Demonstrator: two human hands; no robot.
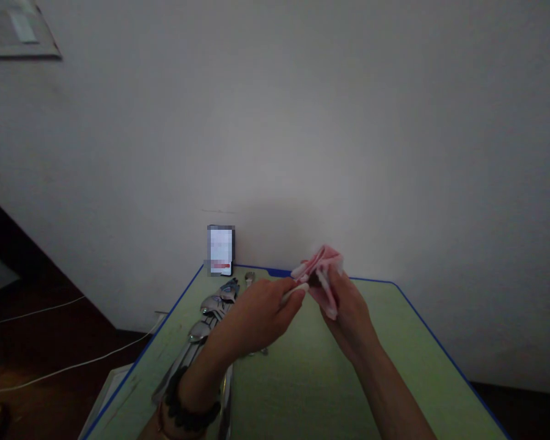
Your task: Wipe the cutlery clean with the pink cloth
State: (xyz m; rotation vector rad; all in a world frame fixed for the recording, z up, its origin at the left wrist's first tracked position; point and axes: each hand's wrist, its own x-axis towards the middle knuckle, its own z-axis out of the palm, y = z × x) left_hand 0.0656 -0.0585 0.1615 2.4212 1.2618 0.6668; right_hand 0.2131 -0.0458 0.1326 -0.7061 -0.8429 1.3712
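Observation:
A pink and white cloth [327, 260] is bunched in my right hand [348, 299], whose fingers are closed around it above the table. My left hand [261, 308] pinches a slim pale handle [294, 294] that points toward the cloth. Something dark shows inside the folds, perhaps the end of the same utensil, but I cannot make it out. Left of and partly beneath my left forearm lie several shiny metal spoons [199, 330] and other cutlery. A small fork-like piece [250, 278] rests beyond my left hand.
A phone [220, 250] with a lit screen leans against the wall [394, 153] at the table's back left. The pale green table [394, 360] has a blue edge. White cables [73, 366] run across the dark floor on the left.

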